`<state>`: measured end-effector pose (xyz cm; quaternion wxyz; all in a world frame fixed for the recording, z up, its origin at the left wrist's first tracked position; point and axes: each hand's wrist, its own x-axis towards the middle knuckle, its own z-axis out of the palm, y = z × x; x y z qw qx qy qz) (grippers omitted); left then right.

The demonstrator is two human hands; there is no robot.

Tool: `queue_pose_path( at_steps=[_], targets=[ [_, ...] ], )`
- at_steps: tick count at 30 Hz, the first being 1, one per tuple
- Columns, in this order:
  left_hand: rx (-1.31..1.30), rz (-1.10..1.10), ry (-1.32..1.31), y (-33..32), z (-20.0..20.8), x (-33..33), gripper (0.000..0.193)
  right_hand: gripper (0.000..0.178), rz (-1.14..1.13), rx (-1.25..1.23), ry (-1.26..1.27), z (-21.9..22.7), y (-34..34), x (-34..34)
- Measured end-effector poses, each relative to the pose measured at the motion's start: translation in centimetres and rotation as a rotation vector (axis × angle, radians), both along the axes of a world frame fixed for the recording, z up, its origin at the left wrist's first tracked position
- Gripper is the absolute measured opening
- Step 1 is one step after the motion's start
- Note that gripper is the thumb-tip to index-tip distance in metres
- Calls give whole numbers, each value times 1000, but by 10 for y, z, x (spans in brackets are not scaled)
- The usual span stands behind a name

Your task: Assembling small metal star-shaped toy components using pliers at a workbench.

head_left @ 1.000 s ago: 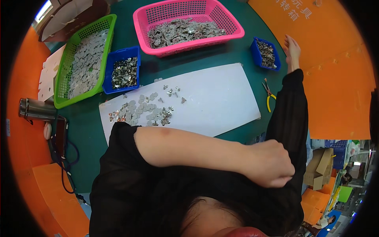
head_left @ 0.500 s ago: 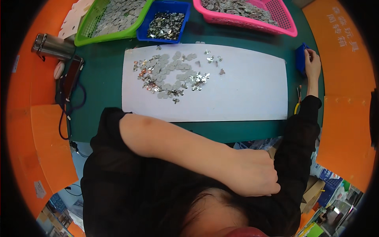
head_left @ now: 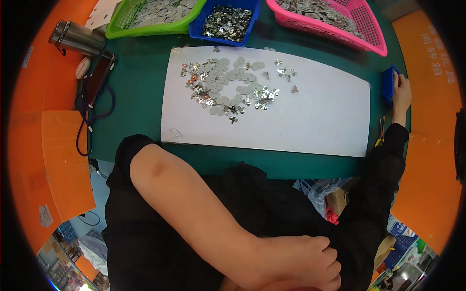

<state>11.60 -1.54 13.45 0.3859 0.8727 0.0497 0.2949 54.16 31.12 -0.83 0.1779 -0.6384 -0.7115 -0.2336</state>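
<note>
My right hand (head_left: pixel 402 91) reaches far out to the right in a black sleeve, and its fingers grip the side of a small blue bin (head_left: pixel 388 85) at the edge of the green mat. My bare left arm crosses my body, and my left hand (head_left: pixel 303 262) is curled into a fist against my black clothing low in the view, holding nothing I can see. A white sheet (head_left: pixel 310 121) lies on the mat, with a pile of small flat metal parts (head_left: pixel 228 92) on its far left part.
Along the far edge stand a green basket (head_left: pixel 145 19), a blue bin of shiny parts (head_left: pixel 225 22) and a pink basket (head_left: pixel 335 19). A steel flask (head_left: pixel 75 36), a phone (head_left: pixel 99 72) with a cable and yellow-handled pliers (head_left: pixel 381 133) lie on the mat. Orange boards flank both sides.
The view has swung so the table sits squarer and the baskets are higher. My right hand has closed in on the small blue bin. My left fist stays against my body.
</note>
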Motion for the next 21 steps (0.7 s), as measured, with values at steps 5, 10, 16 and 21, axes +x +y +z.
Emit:
queue_pose_path(
  at_steps=[5,10,16,21],
  targets=[
    [15,71,-78,15,-29,-10,13,40,-48,95,0,-7,2,7],
    [159,369,74,35,-69,-48,16,41,-108,24,6,-2,11,4],
    [37,818,201,48,-93,-102,24,41,-24,-34,207,-7,4,14],
    [38,960,188,51,-110,-112,23,38,-28,-117,54,-6,-1,6]
  ],
)
